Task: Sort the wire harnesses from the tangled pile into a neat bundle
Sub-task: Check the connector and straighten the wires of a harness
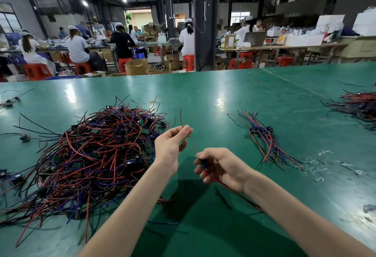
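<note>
Red harness wire (pixel 192 146) stretches between our hands, left hand (pixel 169 148) pinching its lead, right hand (pixel 222 167) clamped on its connector (pixel 202 162), likely to straighten it for the neat bundle (pixel 264 140) at two o'clock; tangled pile (pixel 97 155) at ten.

Green table (pixel 234 102); tangled pile (pixel 95 153) red, black, blue-purple; stools (pixel 37 70) red-orange.

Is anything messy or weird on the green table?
Yes: crumpled clear plastic scraps lie on the green table, right of the small neat wire bundle, and one loose red wire lies alone at the far side.
</note>
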Demonstrator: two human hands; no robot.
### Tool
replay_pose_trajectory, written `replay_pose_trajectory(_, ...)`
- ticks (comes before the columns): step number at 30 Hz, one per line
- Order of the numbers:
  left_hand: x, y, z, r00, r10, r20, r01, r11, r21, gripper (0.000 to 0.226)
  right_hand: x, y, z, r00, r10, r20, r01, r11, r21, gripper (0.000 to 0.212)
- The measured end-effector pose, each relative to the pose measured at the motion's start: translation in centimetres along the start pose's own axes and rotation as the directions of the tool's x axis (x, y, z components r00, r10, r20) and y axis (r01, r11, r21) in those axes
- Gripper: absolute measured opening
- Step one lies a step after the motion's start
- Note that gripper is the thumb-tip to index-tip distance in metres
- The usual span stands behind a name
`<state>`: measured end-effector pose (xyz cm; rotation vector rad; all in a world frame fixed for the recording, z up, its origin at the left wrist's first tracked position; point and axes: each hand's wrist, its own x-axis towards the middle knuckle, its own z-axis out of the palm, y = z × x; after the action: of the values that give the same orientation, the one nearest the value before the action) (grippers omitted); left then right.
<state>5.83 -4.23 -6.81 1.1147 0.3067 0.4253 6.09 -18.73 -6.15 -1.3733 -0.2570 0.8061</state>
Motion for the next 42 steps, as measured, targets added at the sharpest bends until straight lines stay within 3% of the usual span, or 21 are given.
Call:
replay_pose_trajectory(10, 0.8, 1.0, -0.6, 0.996, -0.082, -0.029, 0.078, 0.990, -0.114, 0.017, -0.2, -0.2, -0.1, 0.998, 0.025, 0.053, -0.024, 0.999, -0.021, 0.021)
replay_pose_trajectory(16, 0.7, 1.1, -0.6, 0.977, -0.199, 0.081, 0.212, 0.958, -0.193, 0.007, -0.3, 0.0, -0.2, 0.994, 0.069, 0.080, -0.066, 0.997, -0.040, 0.022)
replay_pose_trajectory(22, 0.8, 1.0, -0.8, 0.968, -0.226, 0.106, 0.246, 0.935, -0.254, 0.008, -0.4, -0.1, -0.3, 0.992, 0.076, 0.100, -0.071, 0.996, -0.053, 0.022)
replay_pose_trajectory(26, 0.8, 0.7, -0.9, 0.976, -0.209, 0.062, 0.218, 0.950, -0.224, 0.015, -0.4, 0.0, -0.3, 0.990, 0.079, 0.113, -0.072, 0.995, -0.066, 0.022)
replay_pose_trajectory(31, 0.9, 0.1, -1.0, 0.996, -0.076, -0.054, 0.070, 0.993, -0.096, 0.026, -0.2, 0.1, -0.2, 0.994, 0.079, 0.080, -0.074, 0.995, -0.068, 0.020)
replay_pose_trajectory(36, 1.0, -0.1, -1.4, 0.994, 0.008, -0.112, -0.013, 0.999, -0.043, 0.020, -0.3, 0.1, -0.3, 0.994, 0.079, 0.081, -0.071, 0.993, -0.091, 0.021)
replay_pose_trajectory(42, 1.4, 0.1, -1.8, 0.986, -0.011, -0.165, -0.003, 0.996, -0.090, 0.014, -0.3, 0.0, -0.6, 0.988, 0.097, 0.116, -0.080, 0.987, -0.140, 0.021)
